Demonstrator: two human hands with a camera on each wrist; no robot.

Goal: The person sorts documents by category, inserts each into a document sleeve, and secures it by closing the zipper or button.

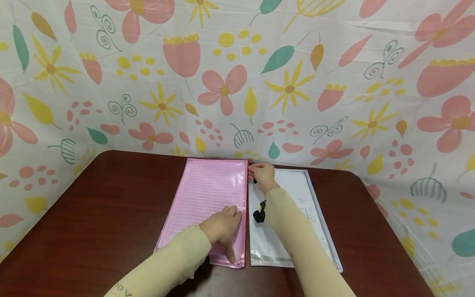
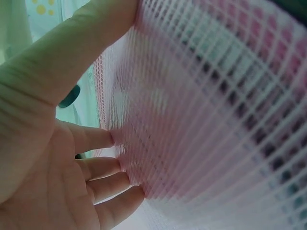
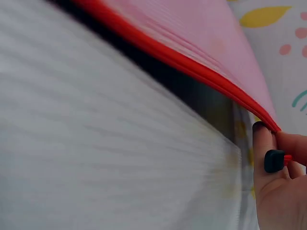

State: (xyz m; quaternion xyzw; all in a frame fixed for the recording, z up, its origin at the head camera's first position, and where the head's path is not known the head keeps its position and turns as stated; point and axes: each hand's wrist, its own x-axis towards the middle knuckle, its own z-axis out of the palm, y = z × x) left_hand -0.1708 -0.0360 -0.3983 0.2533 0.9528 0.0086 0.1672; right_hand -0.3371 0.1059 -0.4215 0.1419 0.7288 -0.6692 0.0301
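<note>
A pink mesh zip pouch [image 1: 211,185] with printed pages showing through lies on the table, a red zipper [image 3: 206,74] along its right edge. My left hand [image 1: 222,227] rests on its lower right part, fingers extended and thumb spread; in the left wrist view the fingertips [image 2: 136,191] touch the mesh. At the pouch's far right corner, my right hand [image 1: 262,175] pinches the red zipper's end between thumb and fingers. A dark zipper pull [image 3: 274,161] with a red bit sits against those fingers. In the right wrist view this edge stands raised.
A white mesh zip pouch [image 1: 274,247] with a paper inside lies just right of the pink one, partly under my right forearm. The dark brown table [image 1: 92,214] ends at a flower-printed cloth [image 1: 222,49] behind.
</note>
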